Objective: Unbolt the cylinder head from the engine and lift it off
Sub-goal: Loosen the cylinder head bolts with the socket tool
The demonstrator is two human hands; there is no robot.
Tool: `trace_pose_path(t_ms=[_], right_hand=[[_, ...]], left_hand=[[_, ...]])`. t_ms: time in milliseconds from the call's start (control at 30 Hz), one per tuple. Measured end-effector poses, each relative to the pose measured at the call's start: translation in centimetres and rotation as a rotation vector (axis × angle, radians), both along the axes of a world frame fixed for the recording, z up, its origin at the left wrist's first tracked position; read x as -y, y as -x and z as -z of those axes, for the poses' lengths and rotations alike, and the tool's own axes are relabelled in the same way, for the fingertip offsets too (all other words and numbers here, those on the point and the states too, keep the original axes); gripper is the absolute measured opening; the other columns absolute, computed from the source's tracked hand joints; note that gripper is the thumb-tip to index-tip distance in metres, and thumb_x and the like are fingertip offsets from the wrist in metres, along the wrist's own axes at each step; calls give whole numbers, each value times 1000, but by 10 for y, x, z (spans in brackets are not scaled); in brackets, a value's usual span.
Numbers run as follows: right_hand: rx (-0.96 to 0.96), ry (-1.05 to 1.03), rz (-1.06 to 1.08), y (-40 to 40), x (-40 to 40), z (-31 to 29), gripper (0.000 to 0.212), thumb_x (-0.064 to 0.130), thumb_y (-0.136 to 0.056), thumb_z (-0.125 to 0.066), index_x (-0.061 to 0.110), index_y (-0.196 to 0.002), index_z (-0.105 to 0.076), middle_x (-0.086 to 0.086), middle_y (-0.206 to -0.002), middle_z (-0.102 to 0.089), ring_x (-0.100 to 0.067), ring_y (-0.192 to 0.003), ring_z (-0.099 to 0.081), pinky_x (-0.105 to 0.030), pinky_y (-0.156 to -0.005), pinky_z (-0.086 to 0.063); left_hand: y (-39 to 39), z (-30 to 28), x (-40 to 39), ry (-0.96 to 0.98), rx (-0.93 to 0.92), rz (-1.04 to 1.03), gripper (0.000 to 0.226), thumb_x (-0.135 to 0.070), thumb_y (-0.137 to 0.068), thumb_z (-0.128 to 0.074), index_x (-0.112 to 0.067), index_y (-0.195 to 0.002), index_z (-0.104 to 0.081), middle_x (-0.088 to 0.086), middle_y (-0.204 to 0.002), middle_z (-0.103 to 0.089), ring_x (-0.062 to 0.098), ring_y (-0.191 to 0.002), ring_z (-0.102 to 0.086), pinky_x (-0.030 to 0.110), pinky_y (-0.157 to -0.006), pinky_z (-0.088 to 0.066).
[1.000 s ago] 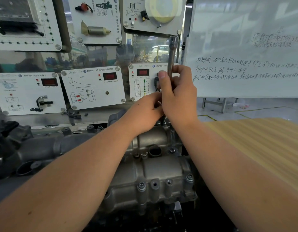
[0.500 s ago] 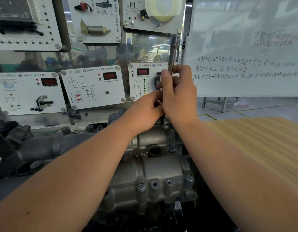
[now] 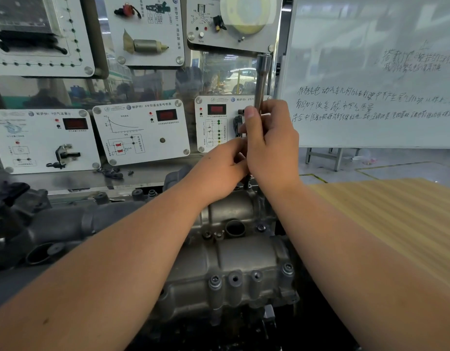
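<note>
Both hands are up at the far end of the head (image 3: 234,252) right now. My right hand (image 3: 272,148) is wrapped around the wrench (image 3: 262,79), fingers curled tight round the shaft and thumb running up along it, with the shiny socket end sticking straight up above my fist. The tool stands pretty much upright, and its lower end drops behind my hands toward the far edge of the head, though I can't see exactly what it sits on because my hands cover that spot. My left hand (image 3: 219,168) is tucked in right against the right one, fingertips bunched together and pinching the shaft low down, just under my right palm. The head itself sits on the engine (image 3: 67,224) straight in front of me, between my forearms, grey cast metal with a round open hole (image 3: 235,228) on top. Along the near edge there's a row of bolts (image 3: 287,269) seated in their bosses. Off to the left is the dark intake side of the engine with its tubes. Behind everything are the white trainer panels (image 3: 140,133) with red displays, a whiteboard (image 3: 370,84) with handwriting to the right, and a wooden table (image 3: 396,211) beside my right arm.
</note>
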State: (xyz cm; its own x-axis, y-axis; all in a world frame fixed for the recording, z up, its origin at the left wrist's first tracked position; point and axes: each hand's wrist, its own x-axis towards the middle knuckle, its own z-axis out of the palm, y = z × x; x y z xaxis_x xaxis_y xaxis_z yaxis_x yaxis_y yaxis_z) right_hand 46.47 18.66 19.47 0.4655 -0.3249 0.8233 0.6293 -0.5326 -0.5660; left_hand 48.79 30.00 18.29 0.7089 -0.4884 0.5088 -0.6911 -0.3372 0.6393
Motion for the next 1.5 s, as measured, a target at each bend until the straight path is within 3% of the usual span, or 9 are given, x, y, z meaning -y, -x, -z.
trace_pose_path(t_ms=[167,333,500,633,900,1100,1267,1367,1500], right_hand=[[-21,16,34,-2,1,0,27,27,-108,-43,10,-106,-63,6,-85,-67,-3,-74,-60,-10,-66,-42],[-14,-7,-6,-1,-1,0,17,32,-107,-46,19,-112,-56,7,-82,-69,-3,-74,-64,-19,-64,-45],[-7,12,-4,0,0,0,12,30,-106,-49,20,-102,-51,10,-80,-67,-5,-72,-64,-21,-64,-49],[-38,25,24,-2,0,0,22,29,-108,-41,18,-101,-59,10,-81,-67,2,-71,-59,-13,-64,-44],[-11,-17,-16,-2,1,1,19,38,-104,-50,21,-113,-51,7,-81,-70,-2,-75,-67,-16,-65,-49],[-17,18,28,-4,1,0,16,31,-107,-44,21,-100,-55,15,-79,-64,4,-73,-61,-8,-64,-43],[-29,-1,16,-4,1,1,22,32,-108,-40,21,-101,-58,13,-79,-66,2,-70,-60,-18,-65,-46],[-14,-16,-10,-2,0,1,20,37,-105,-47,20,-113,-54,9,-80,-70,-3,-74,-66,-20,-65,-49],[-8,8,9,-2,2,1,12,32,-105,-50,20,-104,-50,12,-79,-67,-3,-73,-65,-12,-62,-46]], left_hand=[[3,0,0,1,10,8,25,-23,-102,-50,-43,-95,-61,-5,-86,-74,3,-73,-68,26,-64,-52],[6,-4,-1,6,3,22,22,-15,-100,-52,-36,-96,-59,-21,-75,-69,-6,-57,-61,7,-49,-39],[2,-2,1,28,-18,-5,14,-15,-98,-55,-24,-106,-62,0,-86,-70,-4,-57,-60,9,-49,-40],[5,-3,1,22,-27,3,22,-20,-103,-48,-37,-100,-61,-8,-89,-72,-8,-66,-62,7,-52,-40],[3,-3,1,-4,14,-6,13,-19,-102,-53,-26,-108,-62,-5,-92,-71,3,-76,-65,12,-60,-47],[3,-1,1,1,21,-18,16,-24,-103,-50,-36,-101,-60,-8,-83,-69,-7,-59,-58,9,-50,-39],[5,-2,1,-21,39,-24,23,-21,-104,-49,-39,-90,-58,-12,-74,-66,-8,-54,-57,8,-48,-37],[3,-3,1,-34,36,-35,13,-20,-102,-52,-26,-105,-62,-8,-81,-68,0,-61,-61,14,-55,-43],[2,-1,1,-38,38,-40,10,-23,-102,-53,-29,-107,-60,-6,-88,-70,1,-68,-63,16,-57,-45]])
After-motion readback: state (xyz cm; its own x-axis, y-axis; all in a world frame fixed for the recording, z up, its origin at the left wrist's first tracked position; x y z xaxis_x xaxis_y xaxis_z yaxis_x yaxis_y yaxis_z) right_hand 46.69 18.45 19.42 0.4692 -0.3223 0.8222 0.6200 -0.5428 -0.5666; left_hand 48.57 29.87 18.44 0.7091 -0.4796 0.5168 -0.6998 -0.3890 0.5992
